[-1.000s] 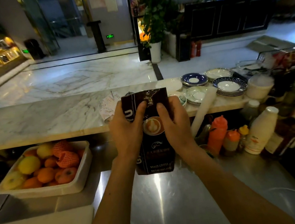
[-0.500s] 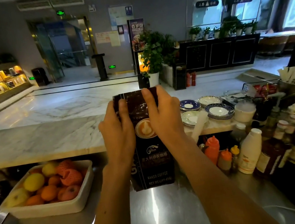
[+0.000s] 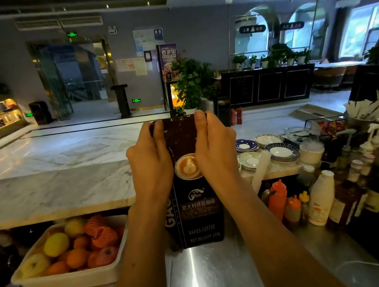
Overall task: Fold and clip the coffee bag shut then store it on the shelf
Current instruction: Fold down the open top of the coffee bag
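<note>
A tall dark coffee bag [image 3: 197, 217] with a latte picture stands upright on the steel counter [image 3: 210, 284], straight ahead of me. My left hand [image 3: 150, 166] grips the bag's upper left side and my right hand [image 3: 216, 154] grips its upper right side. The fingers of both hands curl over the top edge, which lies flat between them. No clip shows in view, and no shelf for the bag can be told.
A white tub of oranges, lemons and apples [image 3: 70, 255] sits at the left. Sauce and milk bottles [image 3: 318, 198] crowd the right. Stacked saucers [image 3: 280, 152] rest on the marble bar top [image 3: 52, 194] behind the bag. A white cable [image 3: 371, 266] lies at front right.
The view has tilted up to take in more of the room. Both hands slid higher on the bag, from around the latte picture to its top edge.
</note>
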